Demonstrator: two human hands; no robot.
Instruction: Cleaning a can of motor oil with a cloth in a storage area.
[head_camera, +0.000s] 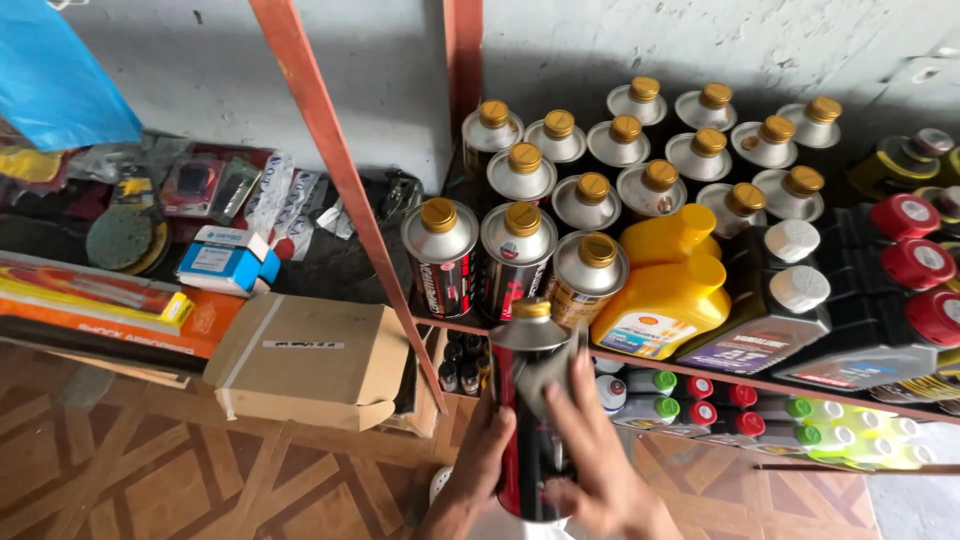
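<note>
Person holds a tall dark can (530, 410) with a silver shoulder and gold cap, low centre of the head view, in front of the orange shelf rail (700, 372). Left hand (480, 455) wraps the can's lower left side, fingers curled and clamped on the body. Right hand (598, 455) lies across the can's front right, fingers spread slightly, pressing a grey cloth (552, 372) against the upper body.

Can stands nearly upright: long axis runs vertical in frame, cap end up and pointing toward the shelf, base down toward the person. The base is hidden behind the hands.

Risks, judged from this pose: the cloth sits between the right fingers and the metal, so that grip could slide and the can could drop onto the patterned wooden floor (150, 470). The cap end is close to the front row of matching cans (515, 250) and just beside the yellow bottle (665, 290); a tilt forward could knock one off the shelf edge. The cardboard box (310, 360) to the left is well apart, no hazard.
</note>
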